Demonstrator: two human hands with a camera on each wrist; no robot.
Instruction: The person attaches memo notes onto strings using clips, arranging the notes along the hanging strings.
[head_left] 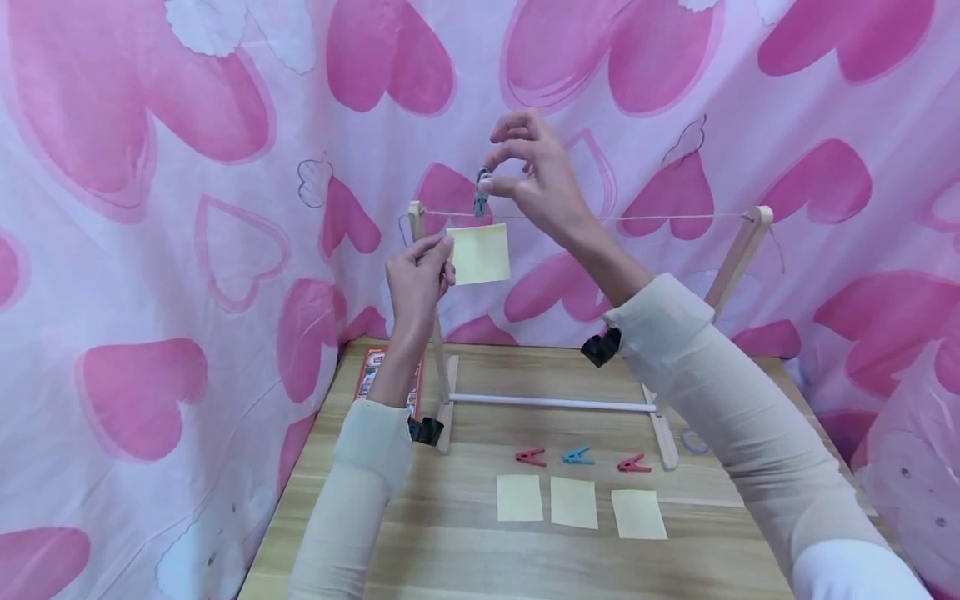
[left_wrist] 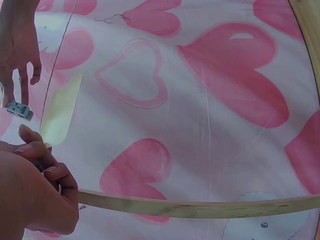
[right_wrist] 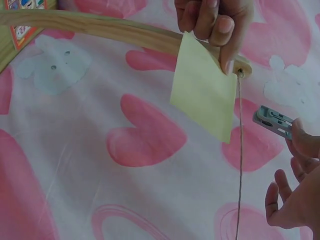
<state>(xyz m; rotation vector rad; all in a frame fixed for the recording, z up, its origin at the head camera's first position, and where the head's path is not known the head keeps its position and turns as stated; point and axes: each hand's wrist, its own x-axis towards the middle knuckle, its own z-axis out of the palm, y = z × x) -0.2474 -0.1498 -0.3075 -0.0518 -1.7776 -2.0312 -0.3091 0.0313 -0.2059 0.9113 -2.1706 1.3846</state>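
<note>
My left hand [head_left: 420, 279] pinches a pale yellow paper note [head_left: 482, 253] by its left side, just below a thin string [head_left: 663, 217] strung between two wooden posts. Above the string, my right hand [head_left: 543, 175] pinches a grey-green clothespin [head_left: 480, 193] between thumb and fingers, its nose pointing down. In the right wrist view the clothespin [right_wrist: 272, 121] is apart from both the string [right_wrist: 240, 150] and the note [right_wrist: 202, 92]. The left wrist view shows the note [left_wrist: 61, 112] nearly edge-on, with the clothespin [left_wrist: 20, 110] off to its left.
On the wooden table [head_left: 450, 550] lie two red clothespins [head_left: 531, 457] [head_left: 634, 463], a blue one [head_left: 578, 455] and three yellow notes [head_left: 519, 498]. A white bar [head_left: 551, 403] joins the frame's feet. A red printed card [head_left: 371, 371] lies behind the left forearm. Heart-patterned curtain [head_left: 142, 400] surrounds the table.
</note>
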